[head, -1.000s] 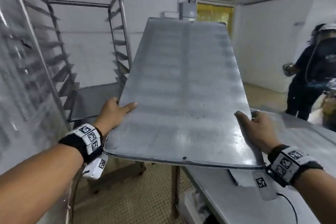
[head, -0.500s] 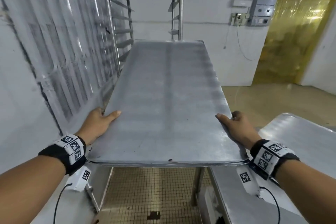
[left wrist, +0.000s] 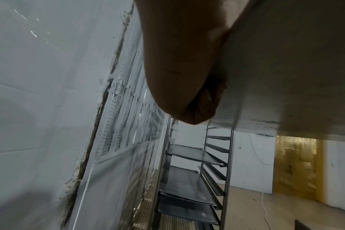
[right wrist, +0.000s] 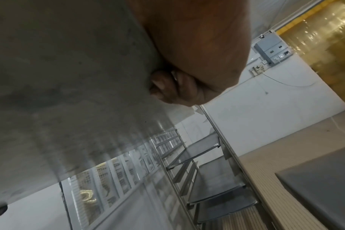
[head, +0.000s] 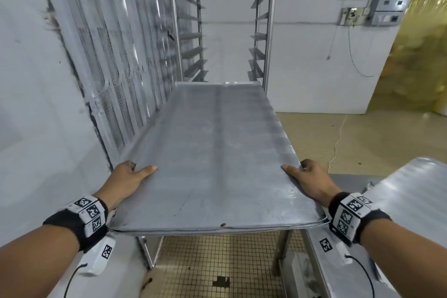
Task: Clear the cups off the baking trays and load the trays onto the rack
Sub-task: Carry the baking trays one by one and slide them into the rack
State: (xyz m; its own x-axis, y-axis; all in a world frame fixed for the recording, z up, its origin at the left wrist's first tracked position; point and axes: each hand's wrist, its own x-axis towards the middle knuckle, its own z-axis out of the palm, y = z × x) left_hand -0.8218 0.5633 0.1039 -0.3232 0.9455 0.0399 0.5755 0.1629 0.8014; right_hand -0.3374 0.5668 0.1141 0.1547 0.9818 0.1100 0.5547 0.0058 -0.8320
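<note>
A long bare metal baking tray is held level in front of me, with no cups on it. My left hand grips its left edge, thumb on top and fingers curled under. My right hand grips the right edge the same way, fingers curled beneath. The tray's far end points at the tall steel rack straight ahead and sits just short of its posts. In the left wrist view the rack's lower runners hold several trays, which also show in the right wrist view.
A white wall with a wire-mesh window runs close along the left. A steel table stands at the right, its leg below the tray. The tiled floor leads to a yellow strip curtain at the far right.
I have turned left from the table, so the rack is now straight ahead. The tray has come down from a tilt to level and moved closer to the rack. Both grips are unchanged.
</note>
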